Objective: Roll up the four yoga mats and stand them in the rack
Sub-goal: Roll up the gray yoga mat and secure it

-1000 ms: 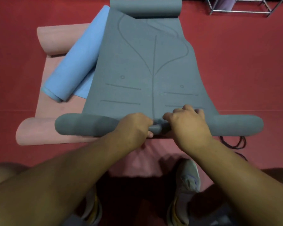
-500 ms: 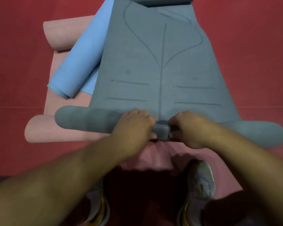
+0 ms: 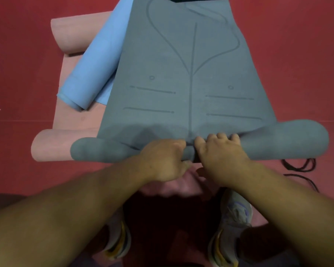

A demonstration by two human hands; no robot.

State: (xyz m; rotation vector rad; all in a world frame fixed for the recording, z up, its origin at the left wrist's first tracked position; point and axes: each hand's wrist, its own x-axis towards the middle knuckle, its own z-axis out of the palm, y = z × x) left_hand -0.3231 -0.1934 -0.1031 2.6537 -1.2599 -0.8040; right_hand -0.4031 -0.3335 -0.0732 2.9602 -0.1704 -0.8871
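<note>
Head view: hands working side by side at the middle of the grey mat's (image 3: 181, 74) rolled near end. Left hand (image 3: 163, 160) gripping the roll (image 3: 285, 141), fingers curled together over its top, thumb tucked under the near edge. Right hand (image 3: 220, 153) pressing just beside it, fingers bent over the roll's far side and slightly spread, thumb under the near edge. Grey mat lying mostly flat on the red floor (image 3: 306, 54), stretching away, with the roll crossing in front of the shoes (image 3: 233, 218). Blue mat (image 3: 93, 70) lying partly rolled and slanted to the left, tucked under the grey mat's edge. Pink mat (image 3: 73, 31) lying beneath both, curled at near and far ends. Dark cord (image 3: 299, 166) trailing on the floor near the roll's right end.
</note>
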